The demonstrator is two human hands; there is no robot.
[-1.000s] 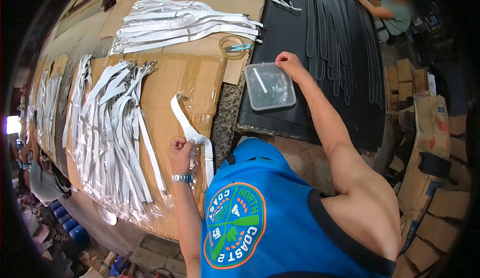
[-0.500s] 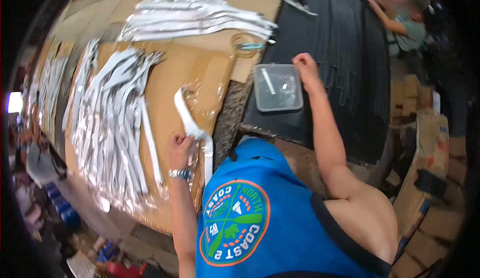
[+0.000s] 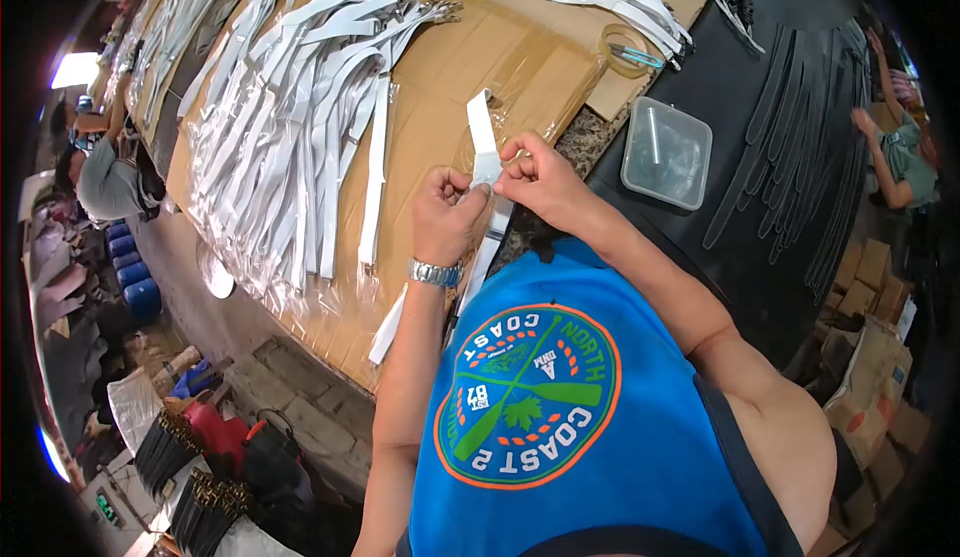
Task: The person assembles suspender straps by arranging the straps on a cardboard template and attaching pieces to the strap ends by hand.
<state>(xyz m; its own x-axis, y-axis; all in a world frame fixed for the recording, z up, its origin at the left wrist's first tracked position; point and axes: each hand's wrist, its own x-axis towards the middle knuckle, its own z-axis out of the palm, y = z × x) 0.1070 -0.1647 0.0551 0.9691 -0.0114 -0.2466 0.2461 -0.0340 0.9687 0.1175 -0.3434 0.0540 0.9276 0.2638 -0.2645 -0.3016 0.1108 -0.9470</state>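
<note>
A white strap (image 3: 482,127) is in front of me over the cardboard, its upper end standing free and its lower part hanging toward my shirt. My left hand (image 3: 445,215), with a metal watch on the wrist, pinches it from the left. From the right, the closed fingers of my right hand (image 3: 540,182) meet the strap beside my left thumb. Whether a small piece is also between the right fingertips is hidden. Right of my hands, a clear plastic box (image 3: 690,185) with a thin white strip (image 3: 655,137) inside stands on the black surface.
Many white straps (image 3: 300,127) lie in plastic wrap on the cardboard (image 3: 520,42). A tape roll (image 3: 622,45) with blue-handled snippers (image 3: 637,57) is at the back. Black straps (image 3: 790,147) cover the dark surface (image 3: 725,227). Other people work at far left (image 3: 110,182) and far right (image 3: 900,162).
My right hand has come from the plastic box to the strap, meeting my left hand there. My view has shifted, so the table and straps appear further right and higher.
</note>
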